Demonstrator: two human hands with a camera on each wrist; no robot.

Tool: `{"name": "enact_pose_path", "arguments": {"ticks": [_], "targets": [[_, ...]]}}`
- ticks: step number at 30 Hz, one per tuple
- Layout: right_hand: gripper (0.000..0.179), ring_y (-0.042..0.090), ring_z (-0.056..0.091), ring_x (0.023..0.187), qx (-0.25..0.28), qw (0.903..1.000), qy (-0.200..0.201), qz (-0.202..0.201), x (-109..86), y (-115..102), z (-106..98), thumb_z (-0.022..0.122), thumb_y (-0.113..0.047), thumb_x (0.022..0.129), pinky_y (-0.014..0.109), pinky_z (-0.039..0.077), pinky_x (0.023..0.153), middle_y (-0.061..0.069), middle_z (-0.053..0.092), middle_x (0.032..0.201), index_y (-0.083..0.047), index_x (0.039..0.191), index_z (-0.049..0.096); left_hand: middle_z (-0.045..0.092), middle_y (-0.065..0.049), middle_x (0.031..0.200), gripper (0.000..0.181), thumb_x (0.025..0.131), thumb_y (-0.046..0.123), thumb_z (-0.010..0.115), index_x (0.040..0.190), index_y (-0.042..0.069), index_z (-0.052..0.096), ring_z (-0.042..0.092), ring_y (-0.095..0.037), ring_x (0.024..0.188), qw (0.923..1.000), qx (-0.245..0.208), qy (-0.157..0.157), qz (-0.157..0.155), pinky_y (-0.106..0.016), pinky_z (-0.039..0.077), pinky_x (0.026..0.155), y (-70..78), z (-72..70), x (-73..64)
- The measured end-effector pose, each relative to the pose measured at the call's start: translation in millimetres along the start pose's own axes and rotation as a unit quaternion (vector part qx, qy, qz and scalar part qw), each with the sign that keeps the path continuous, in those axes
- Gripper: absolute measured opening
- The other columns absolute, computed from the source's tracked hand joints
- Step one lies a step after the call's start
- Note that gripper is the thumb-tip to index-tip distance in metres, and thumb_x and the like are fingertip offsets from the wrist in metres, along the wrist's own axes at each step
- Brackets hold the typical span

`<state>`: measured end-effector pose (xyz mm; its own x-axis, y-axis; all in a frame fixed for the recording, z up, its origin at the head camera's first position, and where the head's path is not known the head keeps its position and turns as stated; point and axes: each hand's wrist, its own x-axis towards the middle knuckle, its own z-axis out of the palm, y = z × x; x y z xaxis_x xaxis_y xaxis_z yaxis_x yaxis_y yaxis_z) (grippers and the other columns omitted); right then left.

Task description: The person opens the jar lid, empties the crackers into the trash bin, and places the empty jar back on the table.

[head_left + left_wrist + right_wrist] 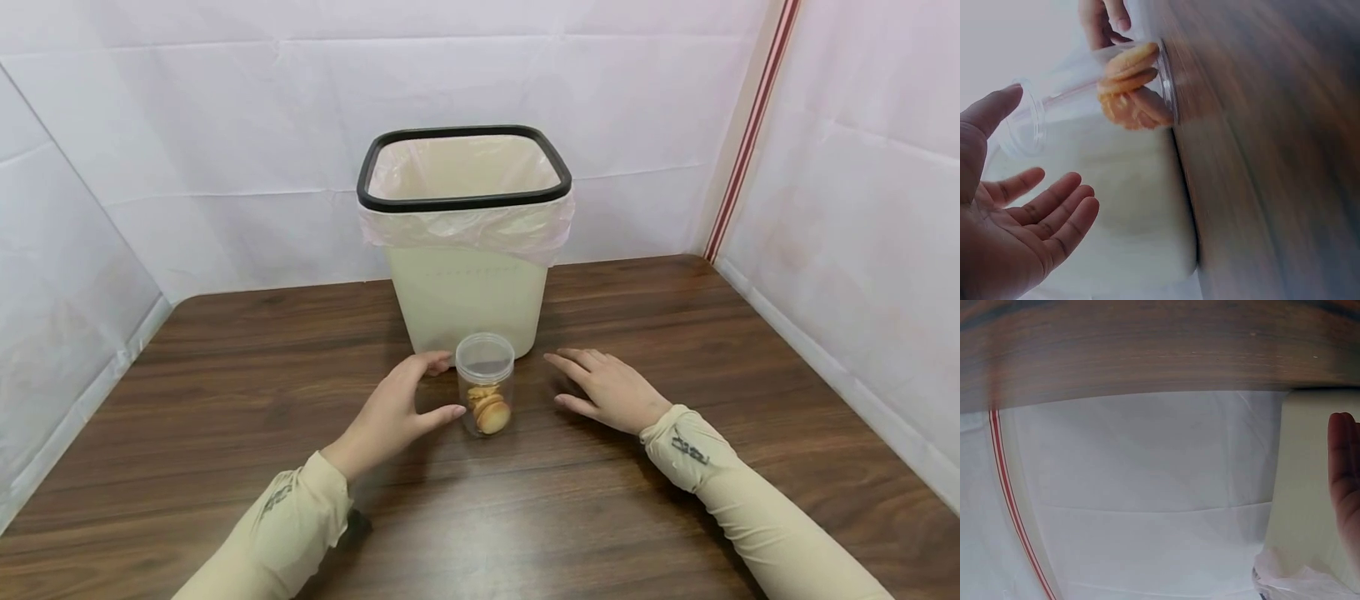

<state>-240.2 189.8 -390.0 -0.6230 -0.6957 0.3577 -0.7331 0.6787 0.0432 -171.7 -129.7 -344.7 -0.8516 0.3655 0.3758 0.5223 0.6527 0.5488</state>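
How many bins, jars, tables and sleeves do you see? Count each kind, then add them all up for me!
Bin: 1
Jar: 1
Table: 1
Sleeves: 2, left sleeve and right sleeve
Total: 5

Dark brown wood grain on the counter [225, 375], with rounded far corners and a pale sheen toward the near side. Close to the middle of its far edge, a cream bin [465, 308]; stands upright, narrows toward the base, bears a faint row of marks [472, 271] on the front. Around its mouth, a black rim [465, 202]. Beneath that, a translucent pinkish liner [525, 235]; covers the inside, folds outward and hangs in wrinkles. Beyond the far edge, white sheeting [225, 125], creased; rises also along the left and right edges. At the far right corner, a red-striped band [750, 140]; runs upward, leans slightly right.
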Motion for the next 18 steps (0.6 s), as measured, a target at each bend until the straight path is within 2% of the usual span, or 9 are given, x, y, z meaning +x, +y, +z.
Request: {"name": "enact_pose_path", "arguments": {"ticks": [7, 18], "targets": [[0.056, 0.027, 0.061, 0.112, -0.005, 0.9999, 0.008, -0.008, 0.5, -2.3, -0.6, 0.062, -0.039, 0.091, 0.044, 0.050, 0.094, 0.012, 0.060, 0.126, -0.011, 0.138, 0.050, 0.061, -0.014, 0.124, 0.071, 0.078, 0.021, 0.080, 0.136, 0.001, 0.046, 0.058, -0.029, 0.116, 0.9965, -0.079, 0.012, -0.022, -0.043, 0.050, 0.092, -0.1, 6.5, 7.6], [0.055, 0.026, 0.061, 0.111, -0.009, 0.9998, 0.013, -0.015, 0.5, -2.9, -0.9, 0.062, -0.038, 0.091, 0.042, 0.050, 0.093, 0.011, 0.061, 0.124, -0.009, 0.136, 0.052, 0.062, -0.013, 0.123, 0.070, 0.077, 0.020, 0.081, 0.135, 0.002, 0.046, 0.057, -0.027, 0.117, 0.9957, -0.088, 0.016, -0.025, -0.043, 0.049, 0.092, 0.9, 9.9, 10.9]]}}
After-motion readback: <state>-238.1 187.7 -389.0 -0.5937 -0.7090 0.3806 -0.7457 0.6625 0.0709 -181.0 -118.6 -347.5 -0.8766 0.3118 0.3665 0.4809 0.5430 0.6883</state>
